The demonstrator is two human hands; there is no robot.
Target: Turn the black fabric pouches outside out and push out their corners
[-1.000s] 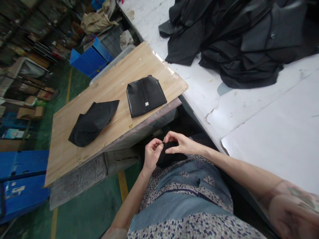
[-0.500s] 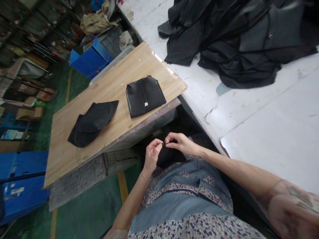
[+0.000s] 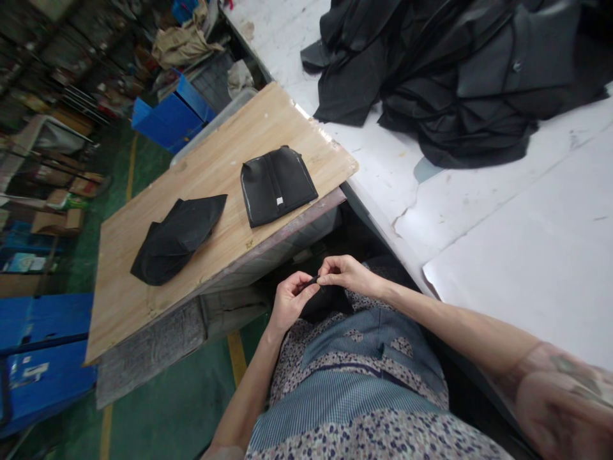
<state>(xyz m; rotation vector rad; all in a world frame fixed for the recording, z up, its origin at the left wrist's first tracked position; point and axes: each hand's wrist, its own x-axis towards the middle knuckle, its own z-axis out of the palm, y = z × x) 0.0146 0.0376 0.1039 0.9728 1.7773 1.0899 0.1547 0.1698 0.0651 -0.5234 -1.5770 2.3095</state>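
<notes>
A black fabric piece (image 3: pixel 326 304) hangs over my lap, its upper edge pinched between both hands. My left hand (image 3: pixel 291 299) is closed on that edge, thumb pointing to the right. Close beside it, my right hand (image 3: pixel 345 275) grips the same edge between thumb and fingertips. The exact part under the fingertips is too small to make out. On the wooden board ahead lie a flat black pouch-like piece (image 3: pixel 278 185) with a small white tag and a folded black piece (image 3: pixel 178 239).
The wooden board (image 3: pixel 158 300) stands to my front left. On the right is a white-covered table (image 3: pixel 517 255), with a heap of black fabric pieces (image 3: pixel 431 83) at its far side. A blue box (image 3: pixel 167 118) is behind the board, and blue crates (image 3: pixel 48 358) stand at far left.
My left hand has turned slightly, its thumb now stretched further along the fabric edge towards my right hand. My right hand has hardly moved.
</notes>
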